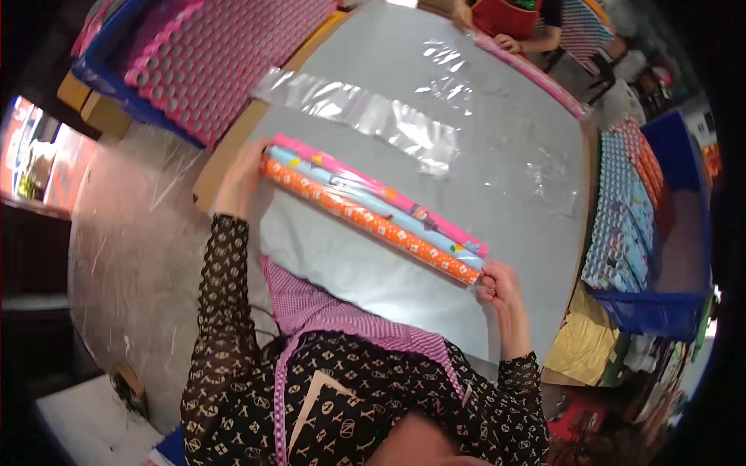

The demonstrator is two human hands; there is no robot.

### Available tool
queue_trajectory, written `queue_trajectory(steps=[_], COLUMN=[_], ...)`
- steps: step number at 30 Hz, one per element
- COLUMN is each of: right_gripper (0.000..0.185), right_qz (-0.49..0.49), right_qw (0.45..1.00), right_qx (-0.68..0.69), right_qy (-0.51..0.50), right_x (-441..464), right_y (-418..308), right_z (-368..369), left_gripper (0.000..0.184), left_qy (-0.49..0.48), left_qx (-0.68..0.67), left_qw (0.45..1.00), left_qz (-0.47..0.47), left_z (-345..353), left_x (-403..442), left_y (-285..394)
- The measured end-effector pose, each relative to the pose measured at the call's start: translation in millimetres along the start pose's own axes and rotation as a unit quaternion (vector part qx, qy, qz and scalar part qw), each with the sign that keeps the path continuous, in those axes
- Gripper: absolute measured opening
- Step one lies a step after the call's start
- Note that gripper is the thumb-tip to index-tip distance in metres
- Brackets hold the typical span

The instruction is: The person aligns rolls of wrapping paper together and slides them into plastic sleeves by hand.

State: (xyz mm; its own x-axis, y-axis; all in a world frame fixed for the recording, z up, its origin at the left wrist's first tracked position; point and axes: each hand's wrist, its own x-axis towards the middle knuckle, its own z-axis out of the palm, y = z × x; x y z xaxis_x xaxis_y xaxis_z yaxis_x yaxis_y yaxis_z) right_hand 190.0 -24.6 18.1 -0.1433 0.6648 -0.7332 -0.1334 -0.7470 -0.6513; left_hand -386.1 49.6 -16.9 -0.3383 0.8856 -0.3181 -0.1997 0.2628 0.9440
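Three wrapping paper rolls lie side by side across the table: a pink roll (pixel 373 186), a light blue roll (pixel 365 200) and an orange patterned roll (pixel 365 219). Shiny glints show a clear plastic sleeve (pixel 342 185) around them. My left hand (pixel 242 180) is at their left end, touching it; motion blur hides how its fingers are set. At the right end, my right hand (pixel 501 283) is closed, its curled fingers pinching what looks like the sleeve's edge just past the orange roll.
Flat clear plastic sleeves (pixel 365 113) lie beyond the rolls on the grey table (pixel 513 194). A blue crate (pixel 116 89) of pink rolls stands at left, another blue crate (pixel 660 311) of rolls at right. Across the table, a person (pixel 517 23) handles a pink roll (pixel 536 74).
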Motion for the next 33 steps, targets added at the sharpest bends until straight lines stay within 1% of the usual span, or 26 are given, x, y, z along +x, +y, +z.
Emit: queue_trajectory(steps=[1, 2, 4, 5, 7, 8, 10, 11, 13, 14, 15, 17, 18, 19, 21, 22, 23, 25, 26, 27, 29, 30, 31, 33], right_gripper=[0.018, 0.018, 0.018, 0.018, 0.019, 0.020, 0.023, 0.023, 0.023, 0.024, 0.024, 0.025, 0.024, 0.024, 0.025, 0.024, 0.024, 0.025, 0.024, 0.024, 0.023, 0.022, 0.022, 0.020], right_qz=[-0.012, -0.035, -0.063, -0.080, -0.108, -0.120, -0.128, -0.136, -0.149, -0.152, -0.156, -0.168, -0.153, -0.155, -0.208, -0.204, -0.199, -0.221, -0.230, -0.223, -0.239, -0.253, -0.248, -0.266], right_qw=[1.000, 0.999, 0.997, 0.996, 0.994, 0.993, 0.992, 0.991, 0.989, 0.988, 0.987, 0.980, 0.982, 0.982, 0.971, 0.972, 0.972, 0.964, 0.964, 0.966, 0.959, 0.949, 0.951, 0.946], right_qx=[0.010, -0.001, -0.001, 0.002, 0.008, 0.010, 0.016, 0.013, -0.002, -0.014, -0.016, -0.010, 0.009, 0.006, -0.022, -0.012, -0.018, -0.060, -0.056, -0.063, -0.064, -0.113, -0.116, -0.119], right_qy=[0.006, 0.022, 0.042, 0.029, 0.013, 0.010, -0.007, 0.001, 0.016, 0.023, 0.024, 0.104, 0.107, 0.105, 0.111, 0.119, 0.121, 0.132, 0.121, 0.115, 0.136, 0.148, 0.144, 0.138], right_x=[-2.8, -6.8, -3.5, 3.1, 20.7, 32.1, 61.1, 76.7, 113.6, 132.5, 147.2, 177.7, 196.2, 211.2, 242.1, 255.8, 267.9, 284.3, 300.7, 314.8, 333.9, 332.9, 342.2, 351.6], right_y=[-5.6, -14.3, -28.9, -38.1, -62.4, -77.0, -108.0, -123.1, -154.2, -168.9, -182.1, -211.3, -228.0, -242.6, -264.2, -278.2, -290.4, -312.1, -319.3, -324.3, -327.9, -325.8, -323.9, -321.8], right_z=[0.2, 2.3, 1.9, -3.2, -0.9, 2.5, 11.4, 17.2, 23.9, 25.4, 28.7, 41.9, 41.2, 45.3, 50.7, 57.3, 62.4, 79.1, 77.7, 77.8, 83.9, 89.8, 88.5, 85.8], left_gripper=[0.026, 0.026, 0.022, 0.022, 0.019, 0.019, 0.018, 0.018, 0.019, 0.019, 0.019, 0.019, 0.017, 0.017, 0.015, 0.015, 0.015, 0.018, 0.021, 0.021, 0.024, 0.027, 0.027, 0.028], left_qy=[-0.029, -0.042, -0.020, -0.031, -0.085, -0.094, -0.107, -0.113, -0.067, -0.048, -0.050, -0.032, -0.054, -0.052, -0.052, -0.043, -0.040, 0.041, -0.009, 0.001, 0.011, 0.000, 0.006, 0.045], left_qx=[-0.006, 0.000, -0.126, -0.121, -0.145, -0.141, -0.174, -0.173, -0.209, -0.238, -0.241, -0.240, -0.227, -0.229, -0.255, -0.229, -0.233, -0.177, -0.137, -0.139, -0.051, -0.102, -0.101, -0.073], left_qw=[0.998, 0.998, 0.992, 0.992, 0.981, 0.980, 0.977, 0.977, 0.976, 0.970, 0.969, 0.970, 0.972, 0.972, 0.965, 0.972, 0.972, 0.983, 0.988, 0.988, 0.988, 0.991, 0.991, 0.995], left_qz=[-0.047, -0.041, 0.005, 0.009, 0.100, 0.102, 0.059, 0.060, 0.012, 0.018, 0.021, -0.024, -0.023, -0.020, -0.019, -0.007, -0.014, 0.010, 0.074, 0.070, 0.146, 0.089, 0.085, 0.050], left_z=[-10.1, 4.6, 35.2, 40.2, 43.4, 44.8, 52.6, 61.7, 82.6, 90.3, 91.6, 82.9, 70.9, 74.5, 85.1, 82.5, 79.8, 86.2, 87.4, 93.3, 97.8, 91.4, 90.6, 89.6], left_x=[17.6, 15.9, 1.5, 10.9, 48.4, 72.3, 120.6, 131.1, 145.7, 152.2, 167.8, 218.8, 257.0, 265.1, 282.6, 301.8, 321.0, 325.4, 313.6, 305.8, 297.5, 323.6, 326.6, 337.4], left_y=[-4.9, 11.3, 49.7, 59.2, 89.2, 102.2, 120.4, 128.6, 143.6, 143.7, 141.8, 125.3, 109.7, 109.4, 94.1, 85.3, 74.7, 78.9, 79.4, 86.1, 90.8, 84.9, 83.4, 76.3])
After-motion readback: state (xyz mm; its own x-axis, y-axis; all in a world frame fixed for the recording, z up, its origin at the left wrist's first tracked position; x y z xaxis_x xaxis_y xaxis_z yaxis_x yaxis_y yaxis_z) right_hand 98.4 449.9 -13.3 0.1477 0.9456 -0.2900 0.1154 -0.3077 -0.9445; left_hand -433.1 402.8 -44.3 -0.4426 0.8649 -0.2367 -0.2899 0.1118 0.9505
